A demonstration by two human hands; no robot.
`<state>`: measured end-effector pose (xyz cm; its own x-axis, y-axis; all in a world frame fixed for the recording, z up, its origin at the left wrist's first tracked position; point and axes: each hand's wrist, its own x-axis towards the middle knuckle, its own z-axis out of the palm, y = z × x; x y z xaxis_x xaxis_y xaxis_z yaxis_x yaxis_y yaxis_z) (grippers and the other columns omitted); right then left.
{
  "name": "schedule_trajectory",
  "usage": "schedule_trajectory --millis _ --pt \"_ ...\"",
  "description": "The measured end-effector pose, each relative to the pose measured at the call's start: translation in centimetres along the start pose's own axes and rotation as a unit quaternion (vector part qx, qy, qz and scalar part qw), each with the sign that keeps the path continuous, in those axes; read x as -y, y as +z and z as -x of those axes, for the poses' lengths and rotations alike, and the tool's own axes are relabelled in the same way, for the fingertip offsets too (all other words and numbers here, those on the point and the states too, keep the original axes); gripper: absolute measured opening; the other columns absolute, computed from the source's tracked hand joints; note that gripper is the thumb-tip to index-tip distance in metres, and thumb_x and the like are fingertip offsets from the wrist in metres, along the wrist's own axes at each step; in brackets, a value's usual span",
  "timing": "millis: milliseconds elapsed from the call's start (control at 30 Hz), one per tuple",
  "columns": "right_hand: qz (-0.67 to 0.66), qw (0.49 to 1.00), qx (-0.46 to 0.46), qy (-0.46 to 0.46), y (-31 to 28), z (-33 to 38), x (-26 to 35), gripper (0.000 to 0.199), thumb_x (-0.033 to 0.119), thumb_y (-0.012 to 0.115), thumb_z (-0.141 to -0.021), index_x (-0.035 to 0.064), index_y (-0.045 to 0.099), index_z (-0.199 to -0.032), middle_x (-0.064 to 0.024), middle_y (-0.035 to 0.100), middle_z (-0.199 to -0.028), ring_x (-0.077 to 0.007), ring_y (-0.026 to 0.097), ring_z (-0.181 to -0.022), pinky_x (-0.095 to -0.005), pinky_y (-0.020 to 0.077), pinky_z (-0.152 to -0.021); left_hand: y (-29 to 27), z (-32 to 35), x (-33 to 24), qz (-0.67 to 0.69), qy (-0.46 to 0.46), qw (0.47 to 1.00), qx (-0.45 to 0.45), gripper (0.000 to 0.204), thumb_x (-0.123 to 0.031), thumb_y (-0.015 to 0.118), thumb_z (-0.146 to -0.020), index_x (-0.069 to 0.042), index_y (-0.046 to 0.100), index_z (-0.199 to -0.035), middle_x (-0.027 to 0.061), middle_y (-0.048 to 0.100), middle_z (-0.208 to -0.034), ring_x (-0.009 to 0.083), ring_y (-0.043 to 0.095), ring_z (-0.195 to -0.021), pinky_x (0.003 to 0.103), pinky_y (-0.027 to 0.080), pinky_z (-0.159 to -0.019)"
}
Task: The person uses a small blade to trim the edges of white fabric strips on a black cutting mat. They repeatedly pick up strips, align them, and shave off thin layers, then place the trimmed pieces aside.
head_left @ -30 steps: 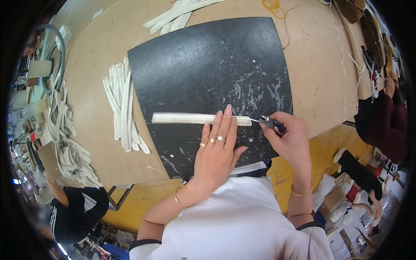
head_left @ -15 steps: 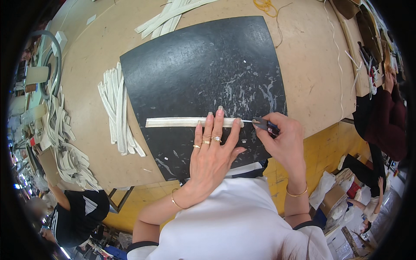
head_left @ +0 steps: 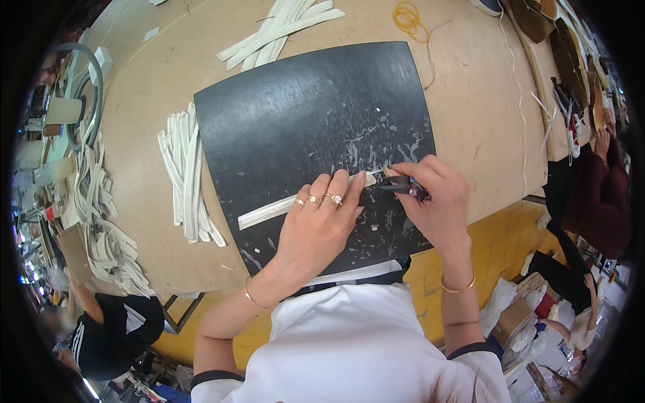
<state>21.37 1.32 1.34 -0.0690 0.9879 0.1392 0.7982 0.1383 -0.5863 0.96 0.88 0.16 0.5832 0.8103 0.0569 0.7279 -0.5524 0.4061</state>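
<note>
A narrow white fabric strip (head_left: 265, 213) lies tilted across a black mat (head_left: 282, 114), its right end higher than its left. My left hand (head_left: 314, 218) bends over the strip, fingertips pressing on it near its right end. My right hand (head_left: 440, 198) closes around small dark snips (head_left: 401, 184), whose blades point left toward that end. The right index fingertip is by a thin white thread or edge at the strip's end. Whether the finger and thumb pinch it is too small to tell.
White strips lie in a pile (head_left: 185, 178) left of the mat and another pile (head_left: 282, 30) behind it. A yellow cord coil (head_left: 408, 19) rests at the back right. More strips (head_left: 101, 221) hang over the table's left side. Other people are at both sides.
The strip has turned from nearly level to tilted up at its right end. My left fingers have bent from straight, and my right hand has moved slightly up and left with the snips.
</note>
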Motion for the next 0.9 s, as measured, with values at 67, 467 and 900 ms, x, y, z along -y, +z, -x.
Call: schedule_trajectory --millis 67,467,900 --pt "0.001 1.000 0.003 -0.007 -0.1 0.3 -0.2 0.019 0.008 0.080 -0.074 0.0090 0.074 -0.091 -0.0019 0.055 -0.068 -0.0151 0.053 -0.055 -0.0285 0.0388 -0.051 -0.2 0.0 0.8 0.017 0.024 1.000 0.005 0.056 -0.005 0.071 -0.080 -0.006 0.058 -0.134 0.0116 0.050 -0.126 0.0287 0.054 -0.111 0.041 0.047 -0.091" --pt "0.082 0.988 0.007 -0.132 1.3 2.4 -0.6 0.034 0.012 0.078 -0.073 0.0154 0.074 -0.107 0.0041 0.042 -0.061 -0.0115 0.042 -0.052 -0.0290 0.0289 -0.051 -1.2 -0.8 1.5 0.025 0.057 0.997 0.045 0.062 0.003 0.071 -0.072 -0.003 0.056 -0.133 0.0125 0.050 -0.126 0.0299 0.056 -0.108 0.040 0.049 -0.088" --pt "0.204 0.963 0.050 -0.171 0.8 2.9 0.1 0.053 0.005 0.074 -0.069 0.0172 0.073 -0.120 0.0039 0.036 -0.061 -0.0116 0.039 -0.053 -0.0296 0.0279 -0.055 -1.2 -0.9 1.4 -0.011 0.069 0.997 0.034 0.046 -0.005 0.062 -0.083 0.001 0.058 -0.129 0.0099 0.049 -0.123 0.0218 0.054 -0.104 0.035 0.053 -0.084"
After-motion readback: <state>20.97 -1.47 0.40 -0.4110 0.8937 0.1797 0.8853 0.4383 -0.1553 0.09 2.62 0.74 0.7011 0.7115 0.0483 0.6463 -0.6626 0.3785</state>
